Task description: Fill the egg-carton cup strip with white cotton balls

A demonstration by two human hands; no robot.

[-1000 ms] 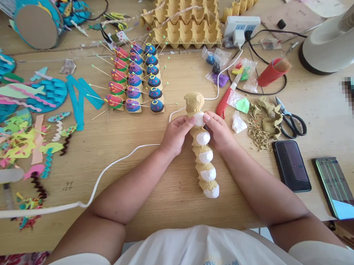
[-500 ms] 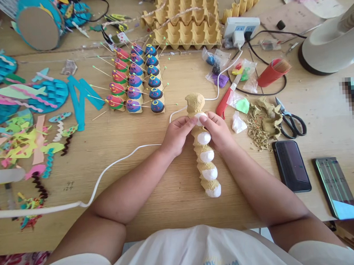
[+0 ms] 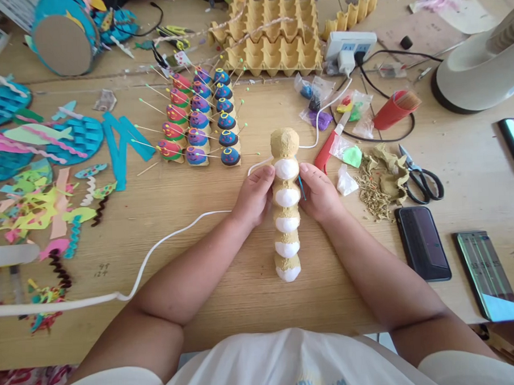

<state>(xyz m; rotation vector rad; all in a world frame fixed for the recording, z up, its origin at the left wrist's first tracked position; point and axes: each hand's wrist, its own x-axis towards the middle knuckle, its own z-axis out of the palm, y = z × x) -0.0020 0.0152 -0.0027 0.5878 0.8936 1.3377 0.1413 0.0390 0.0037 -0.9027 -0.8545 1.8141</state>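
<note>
Holding strip (image 3: pixel 286 207), btwn L grip (image 3: pixel 254 196), R grip (image 3: pixel 320 192)

Wooden table (image 3: pixel 219 307). Far side: stacked yellow egg trays (image 3: pixel 275 35) and a white power strip (image 3: pixel 351 43). Left: blue strips (image 3: pixel 118 156) beside paper scraps (image 3: pixel 31 205). Right: black-handled scissors (image 3: pixel 422 179) near a dark phone (image 3: pixel 423 243).

The egg-carton strip (image 3: pixel 285 142) is tan, patterned with a column of white clay patches (image 3: pixel 287 197). Among the painted carton rows, the left row (image 3: pixel 176 113) is red over green, the middle row (image 3: pixel 199 120) purple and blue, the right row (image 3: pixel 226 121) blue over dark brown with yellow rings. The paper strips (image 3: pixel 119 159) are turquoise; the shirt (image 3: pixel 264 365) is white with light-blue lettering.
</note>
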